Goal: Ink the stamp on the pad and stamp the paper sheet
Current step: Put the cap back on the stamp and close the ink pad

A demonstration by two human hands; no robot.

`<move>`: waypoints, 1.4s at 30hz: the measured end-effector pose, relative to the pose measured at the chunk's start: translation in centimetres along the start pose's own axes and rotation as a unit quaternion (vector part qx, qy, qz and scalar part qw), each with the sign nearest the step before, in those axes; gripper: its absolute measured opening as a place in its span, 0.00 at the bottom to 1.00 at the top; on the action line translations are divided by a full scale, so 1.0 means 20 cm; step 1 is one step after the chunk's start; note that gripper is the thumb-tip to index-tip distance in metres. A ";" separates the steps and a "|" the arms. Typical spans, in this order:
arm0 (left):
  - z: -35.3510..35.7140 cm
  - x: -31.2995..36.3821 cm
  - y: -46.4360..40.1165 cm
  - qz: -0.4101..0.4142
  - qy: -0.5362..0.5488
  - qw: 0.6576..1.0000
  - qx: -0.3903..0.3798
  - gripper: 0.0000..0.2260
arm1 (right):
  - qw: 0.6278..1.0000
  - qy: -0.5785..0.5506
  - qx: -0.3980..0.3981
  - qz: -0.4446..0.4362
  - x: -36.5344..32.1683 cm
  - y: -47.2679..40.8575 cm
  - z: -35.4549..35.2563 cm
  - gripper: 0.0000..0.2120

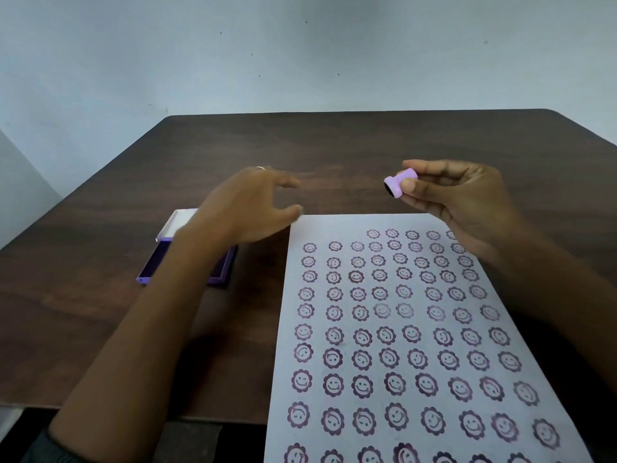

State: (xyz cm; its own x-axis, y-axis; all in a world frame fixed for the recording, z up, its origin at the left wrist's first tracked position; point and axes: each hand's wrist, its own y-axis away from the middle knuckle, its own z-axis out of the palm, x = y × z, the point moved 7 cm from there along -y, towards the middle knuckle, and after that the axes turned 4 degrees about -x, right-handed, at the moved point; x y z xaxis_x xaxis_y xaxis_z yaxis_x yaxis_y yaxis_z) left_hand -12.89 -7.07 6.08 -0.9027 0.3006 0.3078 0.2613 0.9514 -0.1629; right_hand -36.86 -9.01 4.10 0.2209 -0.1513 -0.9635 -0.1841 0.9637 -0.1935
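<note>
Head view: the right hand (467,202) holds the stamp (399,182) in a grip of thumb and curled fingers. The stamp is lilac and lies on its side in this grip, with its dark inked face turned to the left, away from the palm. It is in the air, above the bare desk (334,145), just past the far edge of the paper (394,329).

The paper lies below the grip, toward the person, and many rows of purple smiling flower prints cover it. The near end of the sheet reaches over the front edge of the desk.

The left hand (247,205) is well apart from the grip, on the left. It holds nothing; its fingers are relaxed and a little spread, and it is somewhat blurred. A ring (261,168) is on one finger. Under this hand and forearm lies the pad (157,262), a purple case, open, with its pale lid (177,222) on the far side. The forearm hides part of it.
</note>
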 end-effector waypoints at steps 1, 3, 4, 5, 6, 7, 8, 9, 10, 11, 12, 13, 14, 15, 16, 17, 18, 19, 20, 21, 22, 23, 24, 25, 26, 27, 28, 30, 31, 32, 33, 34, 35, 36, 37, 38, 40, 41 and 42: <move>-0.01 -0.04 0.00 -0.016 -0.006 1.000 -0.007 0.20 | 1.000 -0.006 -0.001 0.002 0.00 0.00 0.00 0.18; -0.01 -0.09 0.01 -0.038 -0.013 0.999 -0.027 0.17 | 1.000 -0.007 -0.002 0.006 0.01 0.00 0.00 0.18; 0.00 -0.11 0.00 -0.044 -0.013 0.998 -0.039 0.16 | 1.000 -0.005 -0.002 0.007 0.01 0.00 0.00 0.19; 0.01 -0.12 0.00 -0.048 -0.011 0.997 -0.052 0.14 | 1.000 -0.004 -0.002 0.007 0.01 0.00 0.00 0.19; 0.02 -0.13 0.00 -0.050 -0.008 0.997 -0.063 0.13 | 1.000 -0.005 -0.001 0.007 0.00 0.00 0.00 0.19; 0.03 -0.13 0.00 -0.050 -0.004 0.996 -0.069 0.11 | 1.000 -0.008 0.000 0.007 0.00 0.00 0.00 0.19; 0.03 -0.13 0.00 -0.050 0.000 0.996 -0.070 0.09 | 1.000 -0.011 0.002 0.007 0.00 0.00 0.00 0.19; 0.03 -0.13 0.00 -0.050 0.003 0.996 -0.068 0.08 | 1.000 -0.011 0.004 0.008 0.00 0.00 0.00 0.19; 0.03 -0.13 0.00 -0.050 0.005 0.997 -0.064 0.07 | 1.000 -0.009 0.005 0.009 0.00 0.00 0.00 0.19; 0.02 -0.13 -0.01 -0.051 0.007 0.997 -0.059 0.06 | 1.000 -0.007 0.006 0.010 0.00 0.00 0.00 0.19; 0.02 -0.14 -0.01 -0.051 0.009 0.997 -0.057 0.06 | 1.000 -0.007 0.006 0.010 0.00 0.00 0.00 0.19; 0.02 -0.14 -0.01 -0.050 0.013 0.997 -0.057 0.06 | 1.000 -0.007 0.006 0.011 0.00 0.01 0.00 0.19; 0.02 -0.14 -0.01 -0.048 0.016 0.997 -0.057 0.06 | 1.000 -0.006 0.006 0.013 0.00 0.01 0.01 0.19; 0.02 -0.14 -0.01 -0.045 0.020 0.997 -0.054 0.06 | 1.000 -0.006 0.007 0.015 0.00 0.01 0.01 0.19; 0.02 -0.13 -0.01 -0.039 0.027 0.998 -0.045 0.06 | 1.000 -0.006 0.007 0.017 0.00 0.01 0.01 0.19; 0.01 -0.11 -0.01 -0.030 0.041 0.998 -0.032 0.06 | 1.000 -0.010 0.008 0.020 0.00 0.01 0.02 0.19; 0.00 -0.08 -0.01 -0.018 0.066 0.998 -0.015 0.07 | 1.000 -0.018 0.007 0.024 0.00 0.01 0.02 0.19; -0.02 -0.05 -0.01 -0.006 0.103 0.995 0.003 0.08 | 0.999 -0.029 0.004 0.029 0.00 0.01 0.02 0.18; -0.03 -0.01 -0.01 0.007 0.146 0.989 0.022 0.09 | 0.998 -0.042 0.000 0.036 0.01 0.01 0.02 0.18; -0.04 0.03 -0.01 0.019 0.191 0.981 0.040 0.09 | 0.997 -0.055 -0.005 0.045 0.01 0.01 0.03 0.17; -0.04 0.08 -0.01 0.028 0.239 0.969 0.057 0.09 | 0.996 -0.068 -0.009 0.054 0.02 0.01 0.03 0.16; -0.04 0.12 0.00 0.033 0.290 0.954 0.069 0.09 | 0.995 -0.082 -0.010 0.062 0.02 0.01 0.04 0.16; -0.03 0.15 0.00 0.035 0.338 0.937 0.077 0.09 | 0.993 -0.096 -0.012 0.069 0.03 0.01 0.04 0.15; -0.01 0.18 0.01 0.033 0.379 0.921 0.080 0.09 | 0.991 -0.110 -0.013 0.074 0.03 0.01 0.05 0.15; 0.01 0.20 0.01 0.028 0.410 0.908 0.080 0.09 | 0.989 -0.121 -0.016 0.078 0.04 0.01 0.06 0.14; 0.03 0.21 0.01 0.020 0.434 0.897 0.078 0.10 | 0.988 -0.129 -0.018 0.081 0.04 0.01 0.07 0.15; 0.05 0.21 0.01 0.008 0.454 0.888 0.076 0.10 | 0.987 -0.134 -0.020 0.083 0.04 0.01 0.07 0.15; 0.08 0.21 0.01 -0.010 0.486 0.871 0.075 0.11 | 0.987 -0.135 -0.025 0.084 0.04 0.02 0.08 0.15; 0.09 0.20 0.01 -0.015 0.496 0.865 0.074 0.11 | 0.987 -0.133 -0.026 0.083 0.04 0.02 0.09 0.15; 0.10 0.20 0.01 -0.015 0.502 0.862 0.072 0.11 | 0.988 -0.130 -0.027 0.083 0.04 0.02 0.09 0.15; 0.10 0.21 0.01 -0.014 0.503 0.861 0.070 0.11 | 0.988 -0.128 -0.027 0.083 0.04 0.02 0.10 0.14; 0.10 0.21 0.01 -0.012 0.504 0.861 0.067 0.11 | 0.988 -0.126 -0.027 0.083 0.04 0.03 0.10 0.14; 0.11 0.21 0.01 -0.010 0.506 0.860 0.065 0.11 | 0.988 -0.126 -0.025 0.082 0.04 0.03 0.10 0.14; 0.11 0.22 0.01 -0.010 0.510 0.858 0.062 0.11 | 0.988 -0.126 -0.024 0.082 0.04 0.03 0.10 0.14; 0.11 0.22 0.01 -0.010 0.514 0.855 0.059 0.11 | 0.988 -0.126 -0.024 0.082 0.04 0.03 0.10 0.14; 0.12 0.22 0.02 -0.009 0.516 0.854 0.057 0.11 | 0.988 -0.126 -0.024 0.082 0.04 0.03 0.10 0.14; 0.12 0.23 0.02 -0.007 0.514 0.856 0.054 0.11 | 0.989 -0.125 -0.026 0.080 0.05 0.03 0.11 0.14; 0.13 0.24 0.02 -0.005 0.514 0.856 0.052 0.11 | 0.989 -0.125 -0.027 0.080 0.05 0.03 0.11 0.15; 0.13 0.24 0.02 -0.002 0.514 0.857 0.051 0.11 | 0.989 -0.124 -0.028 0.080 0.05 0.03 0.11 0.15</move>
State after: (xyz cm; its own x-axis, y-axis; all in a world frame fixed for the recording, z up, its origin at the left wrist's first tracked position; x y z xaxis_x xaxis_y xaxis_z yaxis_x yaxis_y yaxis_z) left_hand -18.08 -5.38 5.11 -0.1131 0.2469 0.9624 0.1798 0.9577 -0.2246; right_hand -34.64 -8.03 3.48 0.4117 0.0671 -0.9088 -0.2872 0.9560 -0.0594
